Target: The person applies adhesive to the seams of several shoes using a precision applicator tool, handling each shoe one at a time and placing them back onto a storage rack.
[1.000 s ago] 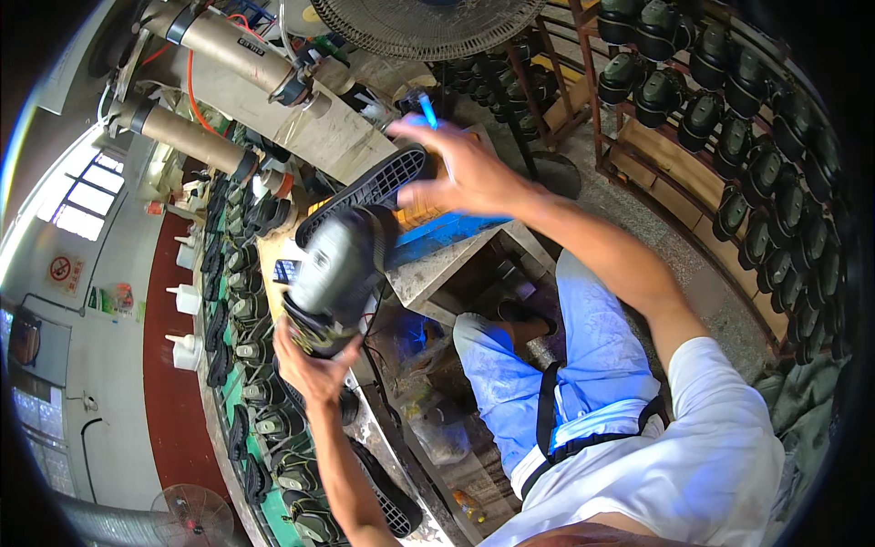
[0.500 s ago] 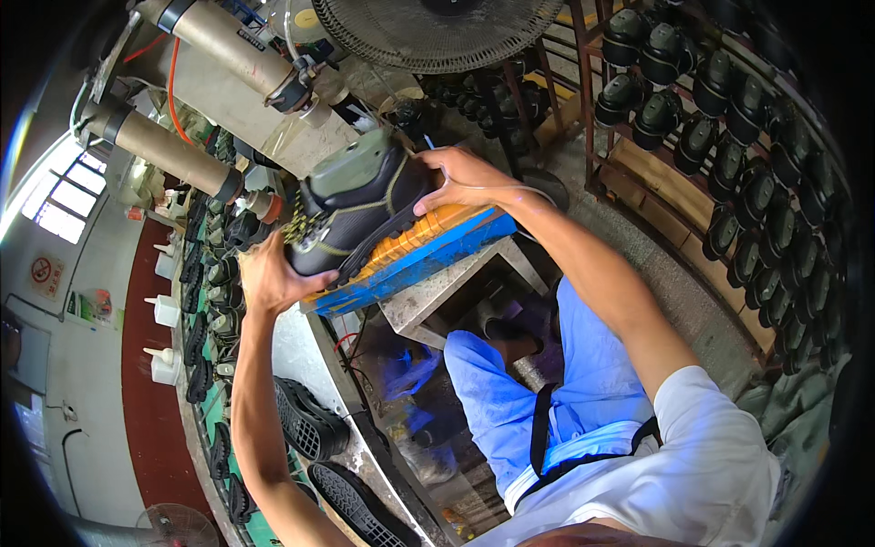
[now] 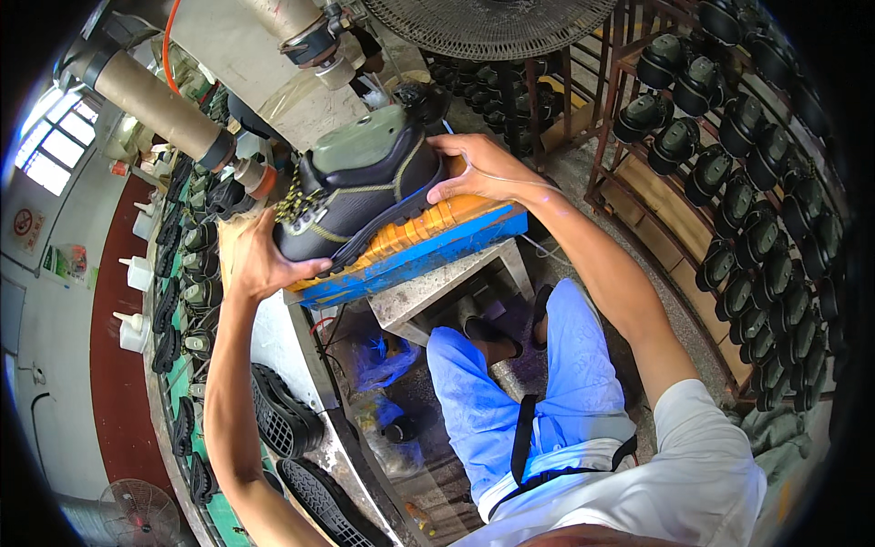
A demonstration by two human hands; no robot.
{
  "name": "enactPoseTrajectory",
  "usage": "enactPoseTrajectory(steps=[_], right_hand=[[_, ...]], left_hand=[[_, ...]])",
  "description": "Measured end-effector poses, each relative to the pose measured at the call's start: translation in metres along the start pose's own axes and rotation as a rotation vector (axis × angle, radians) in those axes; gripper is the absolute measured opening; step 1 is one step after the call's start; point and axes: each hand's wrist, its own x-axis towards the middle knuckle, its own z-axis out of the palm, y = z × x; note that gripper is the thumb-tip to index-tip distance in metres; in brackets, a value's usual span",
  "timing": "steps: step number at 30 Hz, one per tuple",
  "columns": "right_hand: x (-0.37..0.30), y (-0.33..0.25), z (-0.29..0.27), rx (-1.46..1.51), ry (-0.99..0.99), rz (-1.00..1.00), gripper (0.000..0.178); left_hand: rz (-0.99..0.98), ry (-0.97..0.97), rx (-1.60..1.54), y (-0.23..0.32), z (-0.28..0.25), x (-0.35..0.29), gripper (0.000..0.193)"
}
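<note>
Between my two hands is a black work shoe [image 3: 369,202] with yellow stitching and yellow-black laces, tilted with its toe down to the left. A grey-green last [image 3: 360,137] fills its opening. My left hand [image 3: 260,260] is closed round the toe, thumb along the sole edge. At the heel, my right hand [image 3: 478,169] grips with the thumb against the sole and the fingers behind. The shoe lies on or just above an orange ribbed pad [image 3: 401,242] on a blue base [image 3: 424,260]; contact underneath is hidden.
Two beige cylinders [image 3: 150,100] angle down beyond the shoe. Loose black soles [image 3: 284,412] lie on the metal bench at left, beside a green conveyor with shoes and soles. White squeeze bottles [image 3: 137,275] line its far side. Racks of shoes [image 3: 715,196] stand right; a round fan [image 3: 492,27] stands behind.
My view has shifted, so the surroundings sit a little differently in the picture. Both hands keep the same hold on the shoe, which stays over the orange pad.
</note>
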Motion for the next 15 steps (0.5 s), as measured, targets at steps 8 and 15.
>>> enactPoseTrajectory(steps=[8,15], right_hand=[[0.001,-0.014,-0.004,0.045,-0.045,0.112,0.064],[0.004,-0.017,-0.004,-0.017,-0.047,0.139,0.067]], left_hand=[[-0.055,-0.12,-0.31,-0.011,-0.001,-0.003,0.117],[-0.046,-0.002,-1.204,-0.042,0.031,-0.032,0.09]])
